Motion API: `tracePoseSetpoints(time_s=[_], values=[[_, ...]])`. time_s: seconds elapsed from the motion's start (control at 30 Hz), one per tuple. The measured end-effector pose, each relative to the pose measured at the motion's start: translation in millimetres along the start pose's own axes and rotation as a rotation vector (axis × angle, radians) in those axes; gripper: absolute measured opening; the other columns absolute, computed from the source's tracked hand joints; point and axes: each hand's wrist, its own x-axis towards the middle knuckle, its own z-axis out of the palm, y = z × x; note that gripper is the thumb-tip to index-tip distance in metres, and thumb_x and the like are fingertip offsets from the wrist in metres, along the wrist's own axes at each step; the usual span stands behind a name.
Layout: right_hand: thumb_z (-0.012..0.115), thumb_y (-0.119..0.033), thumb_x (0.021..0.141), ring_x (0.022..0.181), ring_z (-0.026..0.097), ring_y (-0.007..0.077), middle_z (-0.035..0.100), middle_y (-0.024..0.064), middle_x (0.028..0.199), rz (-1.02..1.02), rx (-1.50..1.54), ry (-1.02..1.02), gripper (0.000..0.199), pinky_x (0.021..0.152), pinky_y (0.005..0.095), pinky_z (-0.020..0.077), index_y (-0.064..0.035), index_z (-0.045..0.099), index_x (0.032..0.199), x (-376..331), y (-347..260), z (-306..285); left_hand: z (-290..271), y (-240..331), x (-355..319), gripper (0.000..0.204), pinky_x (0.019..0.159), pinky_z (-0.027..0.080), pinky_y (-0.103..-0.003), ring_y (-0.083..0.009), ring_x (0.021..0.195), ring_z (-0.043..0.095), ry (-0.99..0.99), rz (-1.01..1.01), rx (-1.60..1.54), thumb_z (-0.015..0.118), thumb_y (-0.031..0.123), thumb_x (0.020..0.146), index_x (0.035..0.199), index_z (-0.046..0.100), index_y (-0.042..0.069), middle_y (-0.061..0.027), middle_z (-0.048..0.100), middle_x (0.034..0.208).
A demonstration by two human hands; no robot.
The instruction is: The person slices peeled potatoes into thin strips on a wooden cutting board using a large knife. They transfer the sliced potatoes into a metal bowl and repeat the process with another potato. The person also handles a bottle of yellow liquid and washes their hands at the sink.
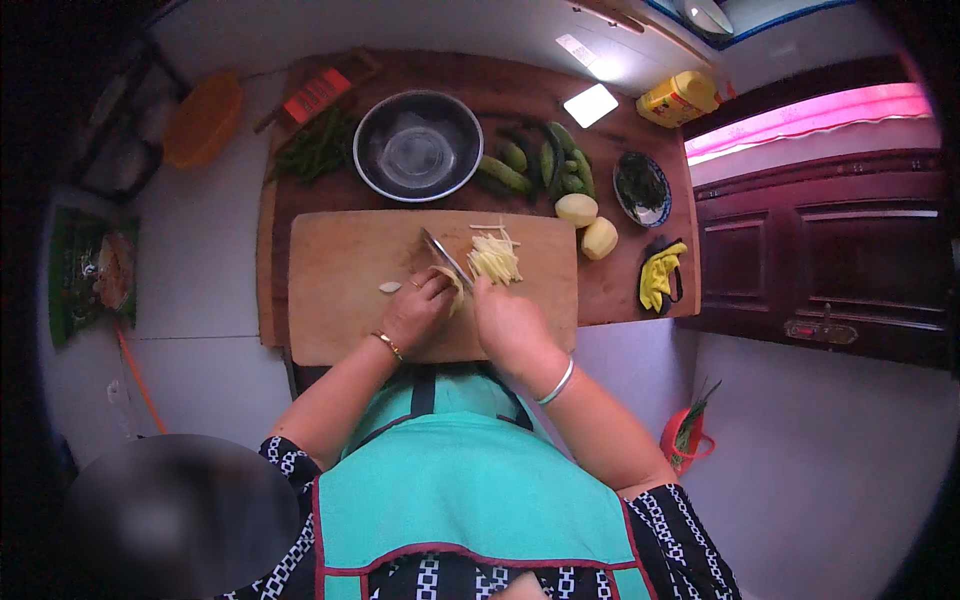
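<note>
At the board's (340, 290) near edge, the left hand (415, 312) presses potato slices (450, 285); the right hand (510, 320) grips a knife (445, 258) beside cut strips (495, 260).

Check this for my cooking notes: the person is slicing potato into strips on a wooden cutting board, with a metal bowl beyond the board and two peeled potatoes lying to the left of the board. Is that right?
Not quite. The head view shows the two peeled potatoes at the right of the cutting board, not the left. The rest holds: the right hand works the knife on potato strips, and the metal bowl sits beyond the board.
</note>
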Motion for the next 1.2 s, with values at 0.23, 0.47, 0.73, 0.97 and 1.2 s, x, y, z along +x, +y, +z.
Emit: tracePoseSetpoints(time_s=[0.23,0.47,0.73,0.97,1.2], values=[[0.043,-0.01,0.087,0.063,0.064,0.0346,0.06,0.0187,0.077,-0.042,0.062,0.087,0.011,0.052,0.0436,0.0519,-0.0019,0.047,0.093,3.9,5.6,24.4,0.5,1.4,-1.2,0.026,0.086,0.048,-0.034,-0.0243,0.103,0.055,0.02,0.018,-0.004,0.061,0.012,0.072,0.097,0.063,0.006,-0.0065,0.059,0.102],[0.045,-0.008,0.085,0.066,0.064,0.0348,0.062,0.0173,0.078,0.005,0.022,0.043,0.01,0.055,0.0438,0.0524,-0.0015,0.045,0.094,0.9,-0.4,25.9,3.2,-3.1,-0.2,0.027,0.086,0.048,-0.035,-0.0251,0.104,0.054,0.023,-0.012,-0.041,0.062,0.011,0.072,0.098,0.062,0.005,-0.0092,0.059,0.105],[0.043,-0.01,0.088,0.064,0.065,0.0319,0.062,0.0154,0.076,0.022,-0.02,0.085,0.011,0.053,0.0423,0.0532,-0.0017,0.048,0.093,-6.9,-2.7,39.0,5.1,-3.2,-1.1,0.023,0.082,0.049,-0.035,-0.0259,0.102,0.056,0.06,-0.027,-0.043,0.063,0.013,0.073,0.095,0.061,0.005,-0.0088,0.059,0.106],[0.045,-0.009,0.086,0.064,0.065,0.0302,0.062,0.0161,0.077,0.033,-0.039,0.063,0.01,0.052,0.0397,0.0535,-0.002,0.047,0.092,-5.6,-6.8,37.3,9.4,-6.8,-8.3,0.024,0.079,0.049,-0.036,-0.0267,0.099,0.056,0.006,-0.082,-0.099,0.063,0.014,0.074,0.096,0.06,0.006,-0.0093,0.058,0.106],[0.047,-0.008,0.085,0.065,0.065,0.0313,0.062,0.0169,0.079,0.077,-0.067,-0.044,0.011,0.052,0.0407,0.0535,-0.0027,0.046,0.094,-4.5,-17.6,23.3,1.9,-3.2,-4.2,0.021,0.075,0.05,-0.037,-0.0283,0.094,0.056,0.069,-0.067,-0.122,0.064,0.013,0.074,0.093,0.059,0.006,-0.0107,0.057,0.103]])
